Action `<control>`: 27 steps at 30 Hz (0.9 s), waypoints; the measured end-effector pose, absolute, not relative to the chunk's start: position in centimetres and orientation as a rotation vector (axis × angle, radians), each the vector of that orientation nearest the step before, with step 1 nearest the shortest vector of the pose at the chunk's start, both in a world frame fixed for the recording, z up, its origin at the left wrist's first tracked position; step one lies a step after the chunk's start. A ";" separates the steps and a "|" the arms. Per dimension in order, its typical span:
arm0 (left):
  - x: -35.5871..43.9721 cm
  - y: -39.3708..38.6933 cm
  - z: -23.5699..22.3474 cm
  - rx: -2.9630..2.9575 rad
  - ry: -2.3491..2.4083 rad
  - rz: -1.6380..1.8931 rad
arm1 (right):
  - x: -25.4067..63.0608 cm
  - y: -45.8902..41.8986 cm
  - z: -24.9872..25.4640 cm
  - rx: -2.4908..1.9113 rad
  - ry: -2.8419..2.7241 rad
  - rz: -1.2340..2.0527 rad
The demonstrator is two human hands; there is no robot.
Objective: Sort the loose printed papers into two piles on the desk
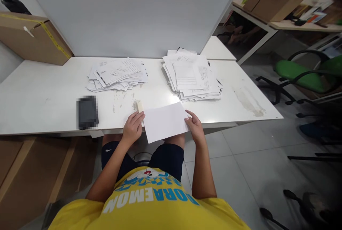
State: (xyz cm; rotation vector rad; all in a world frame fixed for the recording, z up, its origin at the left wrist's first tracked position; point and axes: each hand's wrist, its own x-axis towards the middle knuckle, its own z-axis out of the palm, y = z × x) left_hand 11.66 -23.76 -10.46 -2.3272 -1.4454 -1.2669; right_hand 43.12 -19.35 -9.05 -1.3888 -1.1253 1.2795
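A blank white sheet of paper (166, 122) is spread between my hands, reaching past the front edge of the white table. My right hand (195, 126) pinches its right edge between thumb and fingers. Over by the paper's left edge, the fingers of my left hand (133, 126) are closed around the lower part of a small, oblong cream-coloured object (139, 106), whose upper end sticks out above them. Its exact kind cannot be made out. Whether the left fingers also grip the paper is unclear.
Two untidy stacks of printed papers, one left (114, 75) and one right (191, 76), lie behind the sheet on the table (53, 107). A blurred-out dark object (87, 112) is at the left. A grey panel (139, 16) stands behind; cardboard boxes (34, 37) flank it.
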 end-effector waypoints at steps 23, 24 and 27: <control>12.2 -25.2 -9.7 -2.319 -1.538 -1.293 | 44.1 -3.8 -10.9 -1.465 -0.667 0.529; 11.9 -25.1 -9.4 -2.319 -1.553 -1.292 | 44.0 -3.9 -11.1 -1.455 -0.673 0.512; 9.5 -23.2 -7.9 -2.293 -1.606 -1.238 | 43.8 -4.0 -11.7 -1.442 -0.741 0.480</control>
